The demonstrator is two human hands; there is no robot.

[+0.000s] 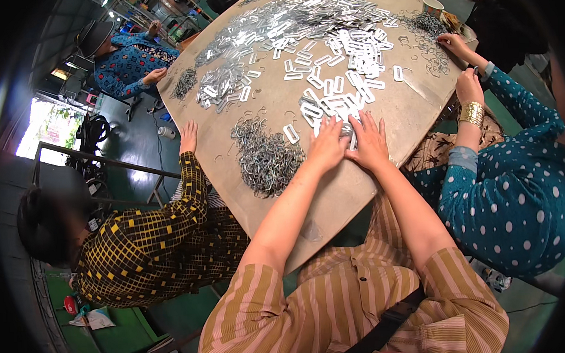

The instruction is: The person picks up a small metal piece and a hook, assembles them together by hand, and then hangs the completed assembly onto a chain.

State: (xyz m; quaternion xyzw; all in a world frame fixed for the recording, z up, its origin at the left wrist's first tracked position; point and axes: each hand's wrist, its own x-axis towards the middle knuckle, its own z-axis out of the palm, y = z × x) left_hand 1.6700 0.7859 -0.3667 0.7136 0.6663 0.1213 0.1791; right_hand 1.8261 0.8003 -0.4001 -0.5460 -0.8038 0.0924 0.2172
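Note:
My left hand (pixel 328 147) reaches onto the near end of a pile of flat silvery metal plates (pixel 327 106), each with a long slot. Its fingers are stretched out over the plates. Close beside it, my right hand (pixel 370 142) lies with fingers spread on the same pile, the two thumbs almost meeting. A plate or two show in the gap between my hands; neither hand visibly grips one. Left of my left hand sits a heap of small curved wire hooks (pixel 266 158), with a single slotted plate (pixel 291 134) lying at its edge.
The brown tabletop (pixel 315 210) carries a large spread of plates (pixel 301 21) at the far side. More hooks (pixel 429 34) lie at the right near a paper cup (pixel 433 6). Co-workers sit around: a yellow-checked sleeve (pixel 195 186) at left, a dotted teal sleeve (pixel 519 103) at right.

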